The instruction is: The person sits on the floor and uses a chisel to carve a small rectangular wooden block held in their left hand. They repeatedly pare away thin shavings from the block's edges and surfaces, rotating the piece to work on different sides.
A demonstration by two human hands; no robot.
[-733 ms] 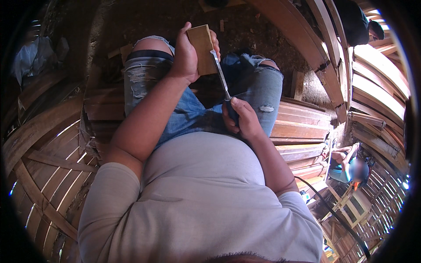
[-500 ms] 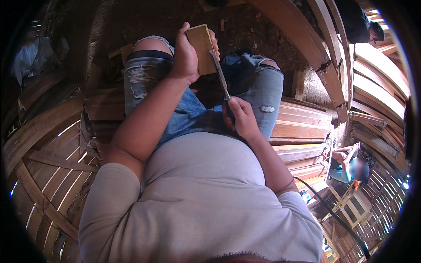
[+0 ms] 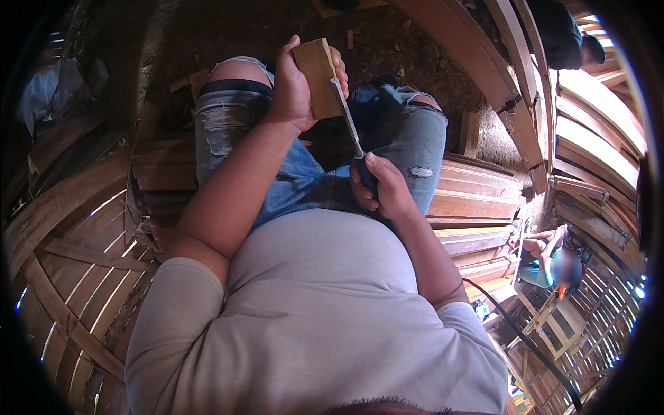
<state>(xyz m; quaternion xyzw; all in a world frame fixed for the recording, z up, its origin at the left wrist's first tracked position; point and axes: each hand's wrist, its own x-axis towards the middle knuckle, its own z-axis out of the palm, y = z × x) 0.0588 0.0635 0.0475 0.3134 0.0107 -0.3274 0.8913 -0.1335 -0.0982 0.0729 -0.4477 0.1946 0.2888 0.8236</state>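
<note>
Slatted wall (image 3: 93,287), 8 o'clock. Left hand (image 3: 294,90) grips block (image 3: 318,79), long axis near 12 o'clock; right hand (image 3: 384,188), block's 5 o'clock, grips chisel (image 3: 351,126), tip at block's 3 o'clock edge.

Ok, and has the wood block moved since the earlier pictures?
No, not noticeably: the wood block, held in the left hand, shows about the same gap to the small wood scrap on the floor.

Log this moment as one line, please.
left hand: holds wooden block | right hand: grips chisel by blue handle | blade tip: at block's right edge
</note>
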